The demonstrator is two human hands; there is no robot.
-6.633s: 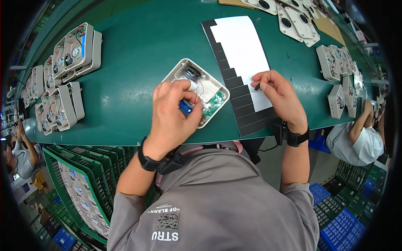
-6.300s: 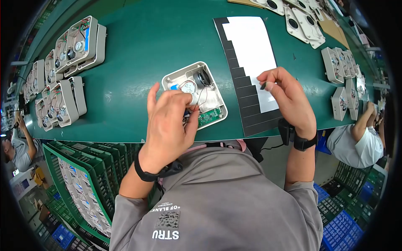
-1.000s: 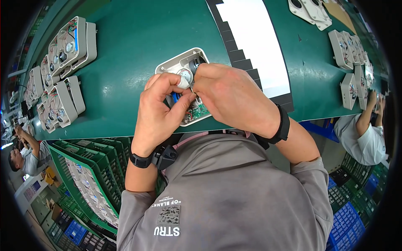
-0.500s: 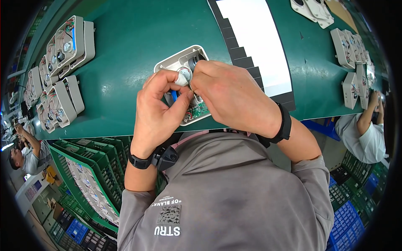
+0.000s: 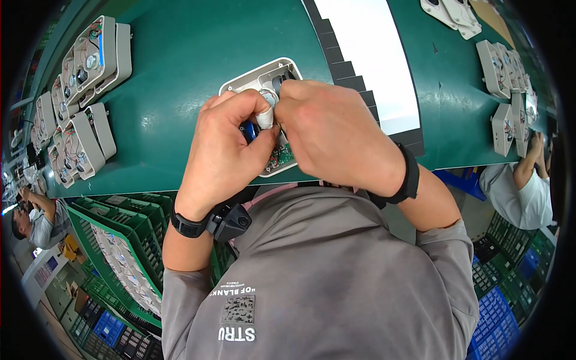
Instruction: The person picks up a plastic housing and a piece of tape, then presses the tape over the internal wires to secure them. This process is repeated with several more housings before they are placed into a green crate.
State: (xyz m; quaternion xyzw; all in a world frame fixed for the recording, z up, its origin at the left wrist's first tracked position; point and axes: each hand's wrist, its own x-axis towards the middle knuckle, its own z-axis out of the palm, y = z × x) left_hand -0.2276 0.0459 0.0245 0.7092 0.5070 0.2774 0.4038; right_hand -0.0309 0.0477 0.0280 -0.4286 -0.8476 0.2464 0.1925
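Observation:
An open off-white plastic housing (image 5: 247, 77) lies tilted on the green table in front of me. Inside it show a round silver speaker-like part (image 5: 268, 96), a dark round part (image 5: 279, 80), something blue and a green circuit board (image 5: 287, 155) with thin wires. My left hand (image 5: 231, 138) is over its left side, thumb and forefinger pinched close together; a white covering wraps that forefinger's tip. My right hand (image 5: 336, 129) is closed over the right side, its fingertips meeting the left ones at the middle. Whatever lies between the fingertips is hidden.
Several similar open housings (image 5: 90, 135) stand at the left, and more (image 5: 503, 129) at the right. A white sheet with a stepped black edge (image 5: 390, 72) lies beyond my right hand. Green crates (image 5: 114, 252) sit below the table edge. A person (image 5: 522, 192) works at the far right, another (image 5: 39, 219) at far left.
My left wrist and forearm have shifted a little left, and the left forefinger bends more steeply downward. The housing appears slightly higher in view. Both hands stay pinched together over it.

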